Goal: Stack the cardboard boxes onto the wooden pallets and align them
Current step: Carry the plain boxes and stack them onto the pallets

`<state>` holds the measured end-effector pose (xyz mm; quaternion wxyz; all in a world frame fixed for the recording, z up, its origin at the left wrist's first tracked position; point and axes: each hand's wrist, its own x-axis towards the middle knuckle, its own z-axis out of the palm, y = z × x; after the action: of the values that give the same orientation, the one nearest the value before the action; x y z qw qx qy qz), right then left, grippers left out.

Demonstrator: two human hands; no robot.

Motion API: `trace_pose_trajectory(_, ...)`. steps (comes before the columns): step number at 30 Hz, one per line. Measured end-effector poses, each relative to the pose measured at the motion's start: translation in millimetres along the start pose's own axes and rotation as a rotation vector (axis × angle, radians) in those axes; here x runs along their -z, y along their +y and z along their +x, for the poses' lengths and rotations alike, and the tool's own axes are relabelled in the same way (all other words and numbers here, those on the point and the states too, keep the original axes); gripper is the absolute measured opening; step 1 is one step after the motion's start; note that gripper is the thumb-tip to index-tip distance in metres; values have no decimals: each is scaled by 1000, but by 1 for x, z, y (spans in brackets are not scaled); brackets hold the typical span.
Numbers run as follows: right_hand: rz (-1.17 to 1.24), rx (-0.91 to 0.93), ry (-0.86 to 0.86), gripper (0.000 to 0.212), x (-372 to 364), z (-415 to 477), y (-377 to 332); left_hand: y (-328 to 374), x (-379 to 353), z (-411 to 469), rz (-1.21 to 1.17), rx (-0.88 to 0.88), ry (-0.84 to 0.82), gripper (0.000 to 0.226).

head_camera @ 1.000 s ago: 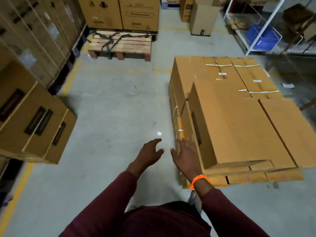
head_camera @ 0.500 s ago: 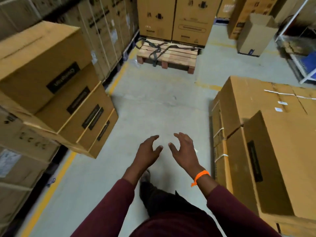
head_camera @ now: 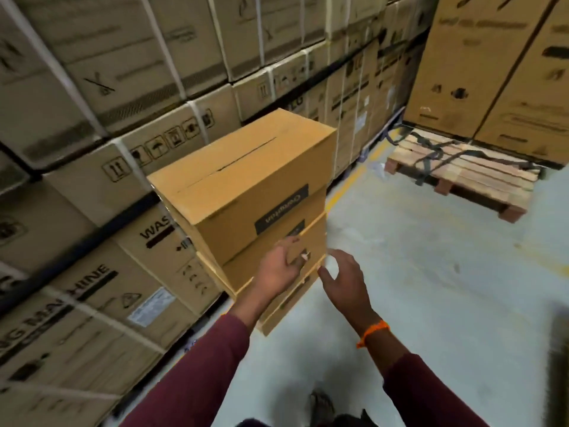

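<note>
Left hand (head_camera: 277,269) is up at the front face of the stack of cardboard boxes (head_camera: 246,186), fingers loose and gripping nothing. I count at least three boxes, the lowest hidden behind that arm. Right hand (head_camera: 345,278) hangs spread and empty just right of the stack's corner. One wooden pallet (head_camera: 462,177) lies well beyond the right hand, dark straps (head_camera: 431,158) across it.

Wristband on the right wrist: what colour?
Orange. The wristband shows best in the head view, the only view here.
</note>
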<state>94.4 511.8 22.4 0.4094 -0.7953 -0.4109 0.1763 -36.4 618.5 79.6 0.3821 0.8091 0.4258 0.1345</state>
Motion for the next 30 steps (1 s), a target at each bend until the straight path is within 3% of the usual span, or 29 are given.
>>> trace_pose_trajectory(7, 81, 36, -147, 49, -87, 72, -92, -79, 151, 79, -189, -78, 401, 32)
trace_pose_trajectory(11, 164, -49, -135, 46, -137, 104, -137, -148, 225, 142, -155, 43, 516, 35)
trace_pose_trajectory(16, 334, -214, 17, 40, -182, 111, -175, -213, 286, 213, -4, 220, 356, 60)
trace_pose_trajectory(20, 498, -303, 73, 28, -200, 103, -196, -219, 300, 246, 407, 343, 197, 67)
trace_pose_trajectory(23, 582, -295, 118, 37, -202, 92, -203, -207, 309, 258, 171, 353, 26, 63)
trace_pose_trajectory(27, 703, -381, 242, 68, -175, 78, -195, -183, 308, 232, -256, 99, -214, 46)
trace_pose_trajectory(30, 727, -458, 312, 61, -143, 70, -183, -164, 283, 198, -456, 32, -335, 62)
